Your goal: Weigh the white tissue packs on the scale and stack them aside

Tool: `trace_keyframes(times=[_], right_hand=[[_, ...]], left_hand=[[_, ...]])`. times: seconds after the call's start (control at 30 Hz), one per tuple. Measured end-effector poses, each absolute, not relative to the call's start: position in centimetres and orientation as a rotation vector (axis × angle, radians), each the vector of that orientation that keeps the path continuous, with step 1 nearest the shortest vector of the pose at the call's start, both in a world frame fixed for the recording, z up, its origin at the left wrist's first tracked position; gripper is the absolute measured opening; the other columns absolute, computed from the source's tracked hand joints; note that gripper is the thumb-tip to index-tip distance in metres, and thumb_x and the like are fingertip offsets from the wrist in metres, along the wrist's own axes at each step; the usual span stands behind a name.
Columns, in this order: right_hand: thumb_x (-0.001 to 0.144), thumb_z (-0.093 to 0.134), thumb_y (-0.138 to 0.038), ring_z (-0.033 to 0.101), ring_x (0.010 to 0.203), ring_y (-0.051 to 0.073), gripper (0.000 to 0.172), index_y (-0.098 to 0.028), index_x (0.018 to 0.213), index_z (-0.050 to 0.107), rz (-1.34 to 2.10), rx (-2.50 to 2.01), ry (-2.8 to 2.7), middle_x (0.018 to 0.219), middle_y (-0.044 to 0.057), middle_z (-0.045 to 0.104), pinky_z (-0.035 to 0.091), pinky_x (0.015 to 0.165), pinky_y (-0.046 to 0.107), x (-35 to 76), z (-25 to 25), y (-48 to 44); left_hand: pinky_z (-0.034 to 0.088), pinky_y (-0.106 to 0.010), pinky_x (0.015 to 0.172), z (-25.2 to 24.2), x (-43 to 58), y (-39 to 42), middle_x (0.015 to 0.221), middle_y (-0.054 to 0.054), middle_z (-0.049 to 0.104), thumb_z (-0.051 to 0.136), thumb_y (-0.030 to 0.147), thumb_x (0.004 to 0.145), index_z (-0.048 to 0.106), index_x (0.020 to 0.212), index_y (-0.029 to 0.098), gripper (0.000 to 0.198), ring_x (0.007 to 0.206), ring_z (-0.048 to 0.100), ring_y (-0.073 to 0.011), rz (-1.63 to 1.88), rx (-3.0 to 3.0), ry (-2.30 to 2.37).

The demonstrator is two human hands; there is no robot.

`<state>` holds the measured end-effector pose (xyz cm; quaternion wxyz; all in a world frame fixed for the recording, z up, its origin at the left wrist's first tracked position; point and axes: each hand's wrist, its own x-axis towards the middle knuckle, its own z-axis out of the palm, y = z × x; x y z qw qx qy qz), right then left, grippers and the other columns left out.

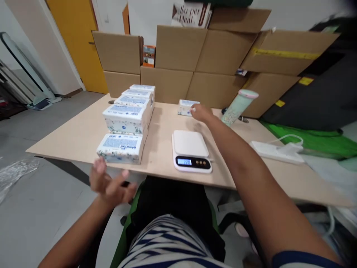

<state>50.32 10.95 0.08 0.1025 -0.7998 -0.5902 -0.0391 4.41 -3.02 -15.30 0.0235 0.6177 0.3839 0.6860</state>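
While right hand (198,111) grasps far tissue pack (186,107) beyond scale (191,151), left hand (110,183) hangs released, near table edge (78,139).

The tissue packs (122,128) were white with blue labels, the scale (191,150) white, the tabletop (80,136) beige, the bottle (238,107) pale green.

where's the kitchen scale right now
In the head view the kitchen scale sits on the table near its front edge, right of the stacked tissue boxes and under the outstretched right arm.
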Motion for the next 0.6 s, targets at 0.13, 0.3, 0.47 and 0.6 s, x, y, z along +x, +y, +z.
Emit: trace_keyframes(times=[0.13,0.3,0.47,0.6], right_hand=[[0.107,0.052,-0.033,0.063,0.147,0.037,0.059,-0.014,0.163,0.057,-0.055,-2.438,-1.579,0.165,0.023,0.061,0.053,0.121,0.053,53.3,-1.4,8.5],[0.106,0.056,-0.032,0.049,0.160,0.038,0.065,-0.015,0.168,0.049,-0.141,-2.333,-1.699,0.179,0.022,0.045,0.047,0.127,0.056,54.0,-4.6,10.0],[0.102,0.067,-0.038,0.029,0.173,0.040,0.078,-0.017,0.173,0.042,-0.099,-2.301,-1.837,0.187,0.017,0.033,0.041,0.133,0.060,56.1,-6.2,16.9],[0.104,0.064,-0.031,0.029,0.173,0.037,0.077,-0.018,0.176,0.041,-0.018,-2.263,-1.867,0.187,0.013,0.035,0.041,0.136,0.054,58.5,-7.0,22.2]], left_hand=[[0.024,-0.064,0.142,-10.5,3.6,1.2,0.173,-0.017,0.042,0.074,0.077,0.087,0.057,0.142,0.025,0.077,0.172,0.028,-0.0436,2.126,2.023,1.119],[0.035,-0.061,0.138,-10.3,5.1,1.5,0.178,-0.009,0.047,0.050,0.084,0.102,0.053,0.155,0.036,0.071,0.169,0.041,-0.0384,2.070,1.538,1.190],[0.046,-0.064,0.130,-9.3,6.0,1.9,0.157,0.020,0.069,0.049,0.069,0.106,0.070,0.134,0.068,0.035,0.156,0.060,-0.0308,2.267,1.292,1.400],[0.046,-0.071,0.128,-8.8,6.2,2.8,0.151,0.029,0.070,0.028,0.065,0.108,0.066,0.131,0.078,0.046,0.154,0.060,-0.0344,2.152,1.184,1.669]])
